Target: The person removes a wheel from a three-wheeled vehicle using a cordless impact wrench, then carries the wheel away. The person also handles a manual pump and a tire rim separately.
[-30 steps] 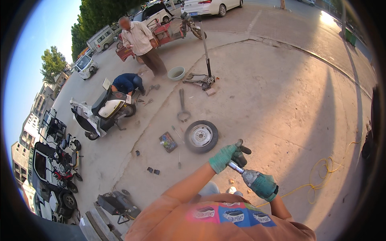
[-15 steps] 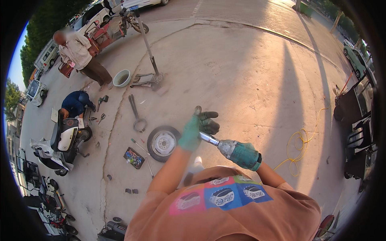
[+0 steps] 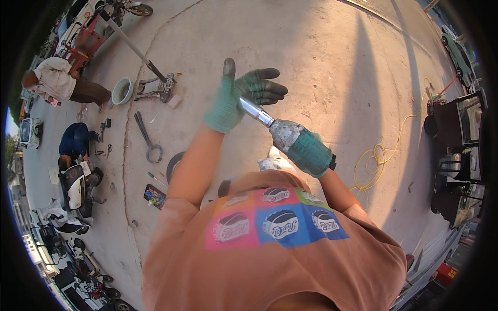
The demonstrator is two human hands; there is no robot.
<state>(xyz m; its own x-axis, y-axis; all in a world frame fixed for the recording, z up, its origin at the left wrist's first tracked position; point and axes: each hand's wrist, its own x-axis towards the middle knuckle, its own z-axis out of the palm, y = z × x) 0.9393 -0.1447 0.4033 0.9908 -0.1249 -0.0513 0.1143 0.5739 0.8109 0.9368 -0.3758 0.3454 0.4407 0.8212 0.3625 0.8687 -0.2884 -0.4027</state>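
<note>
Both my hands wear green gloves with dark fingertips. My right hand (image 3: 307, 154) grips the body of a power wrench (image 3: 284, 136), whose silver shaft (image 3: 252, 110) points up and to the left. My left hand (image 3: 234, 99) holds the far end of that shaft, thumb up and fingers loosely curled round it. A tyre (image 3: 173, 163) lies on the concrete below, mostly hidden behind my left forearm. My orange shirt fills the lower part of the view.
On the ground at left lie a long wrench (image 3: 147, 139), a floor jack (image 3: 156, 87), a white basin (image 3: 122, 91) and a small colourful box (image 3: 154, 197). Two people (image 3: 58, 82) (image 3: 75, 140) work by a scooter (image 3: 75, 189). A yellow cable (image 3: 374, 155) and dark cart (image 3: 456, 150) are at right.
The view has swung, so the ground and people have slid left. My hands with the tool sit higher in the picture, and the tyre has slipped behind my left forearm.
</note>
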